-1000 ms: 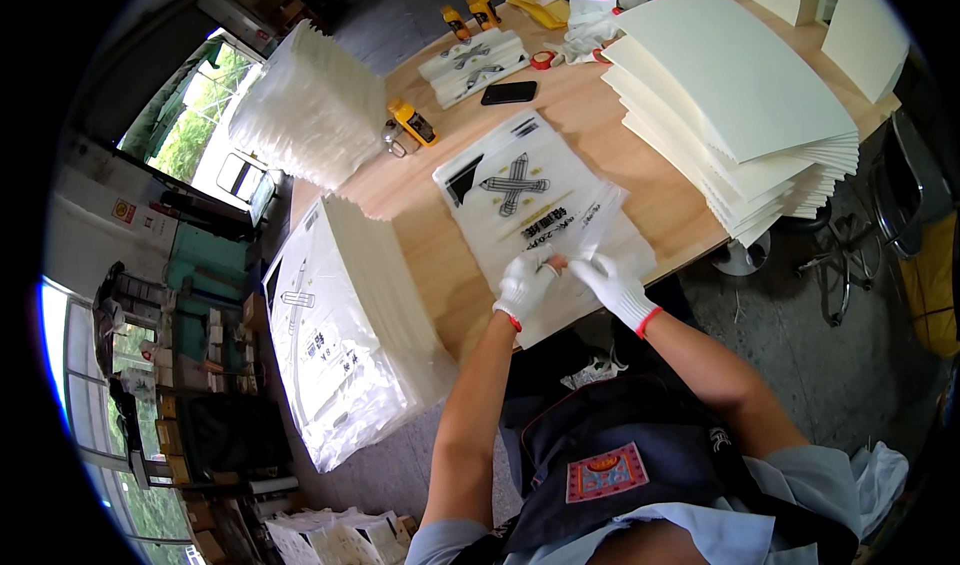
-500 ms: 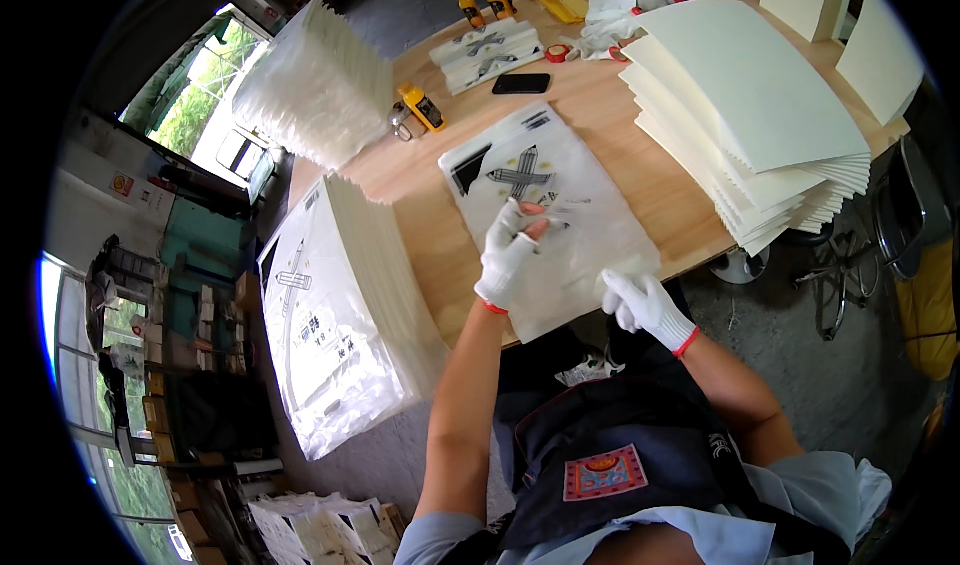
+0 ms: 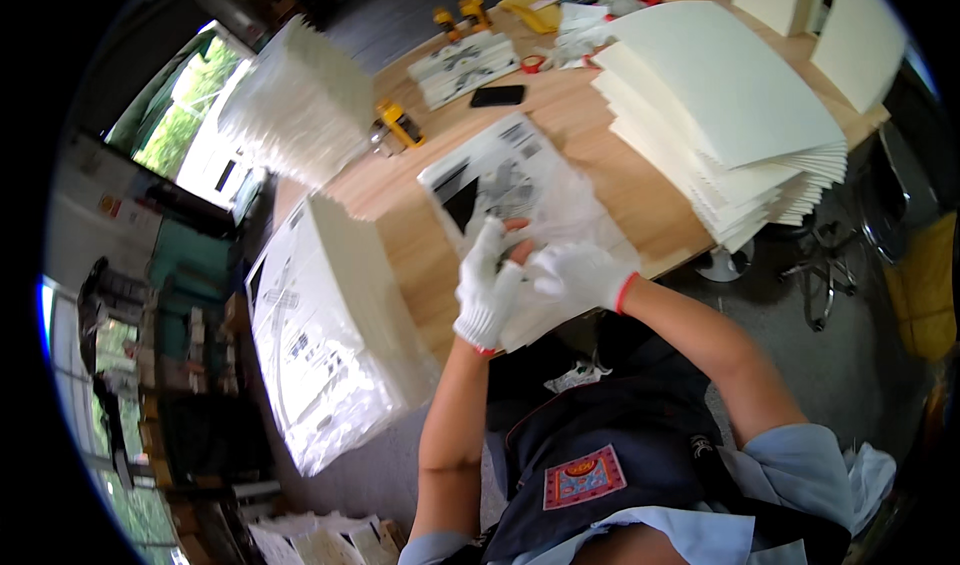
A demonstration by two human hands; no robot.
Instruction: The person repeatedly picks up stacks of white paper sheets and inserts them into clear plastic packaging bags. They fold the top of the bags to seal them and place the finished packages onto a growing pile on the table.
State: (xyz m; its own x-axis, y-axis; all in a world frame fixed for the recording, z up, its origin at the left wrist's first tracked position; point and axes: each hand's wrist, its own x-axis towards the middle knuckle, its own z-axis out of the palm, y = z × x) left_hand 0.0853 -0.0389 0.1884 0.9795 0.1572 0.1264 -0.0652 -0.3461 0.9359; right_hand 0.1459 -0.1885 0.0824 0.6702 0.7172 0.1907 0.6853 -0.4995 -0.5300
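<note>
Bag (image 3: pixel 568 207), thin and printed, is laid on the table (image 3: pixel 660 208) between the bag pile (image 3: pixel 318 335) and the board stack (image 3: pixel 722 90). Left hand (image 3: pixel 485 283) and right hand (image 3: pixel 583 274) are held together over its near half, fingers bent; whether film is pinched can't be told through the blur. Film looks rumpled: best handled with bare fingertips (image 3: pixel 521 253), pull kept light, underside pressed flat so nothing is creased or torn.
</note>
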